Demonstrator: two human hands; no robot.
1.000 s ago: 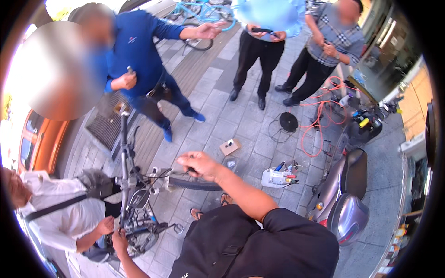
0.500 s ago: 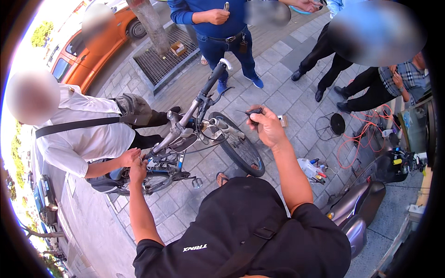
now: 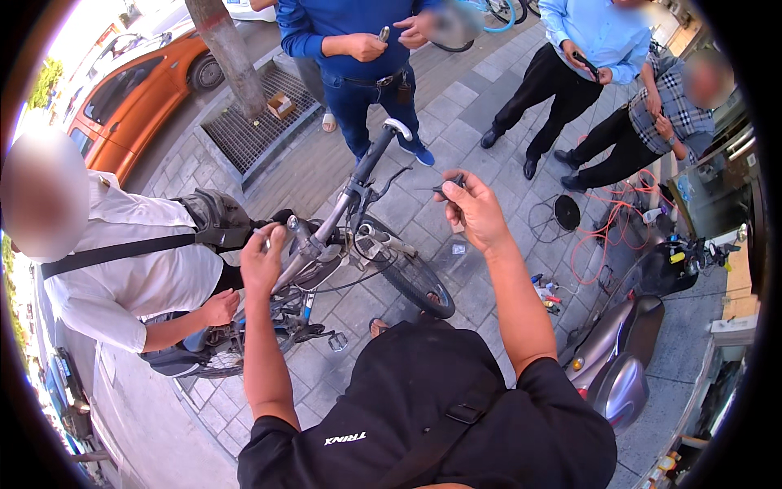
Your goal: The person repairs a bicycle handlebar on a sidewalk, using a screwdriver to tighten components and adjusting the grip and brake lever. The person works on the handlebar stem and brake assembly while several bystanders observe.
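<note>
My right hand (image 3: 474, 216) is raised past the front wheel, its fingers pinched on a small black tool (image 3: 450, 187) with a thin tip. What kind of tool it is cannot be made out. My left hand (image 3: 265, 259) is up beside the handlebar and pinches a small pale object (image 3: 262, 237), too small to name. Between my arms stands a bicycle (image 3: 330, 222), its handlebar running up and away from me and its front wheel (image 3: 413, 277) turned toward my right. Neither hand clearly touches it.
A person in a white shirt (image 3: 130, 261) stands at the left, one hand near the bicycle's rear. Several people stand ahead, including one in blue (image 3: 334, 33). At right are a scooter (image 3: 615, 346), orange cable (image 3: 582, 253) and loose tools (image 3: 550, 295) on paving.
My left hand has risen away from the other person's hand to beside the handlebar. My right hand still pinches the black tool. The view has shifted, showing more at right.
</note>
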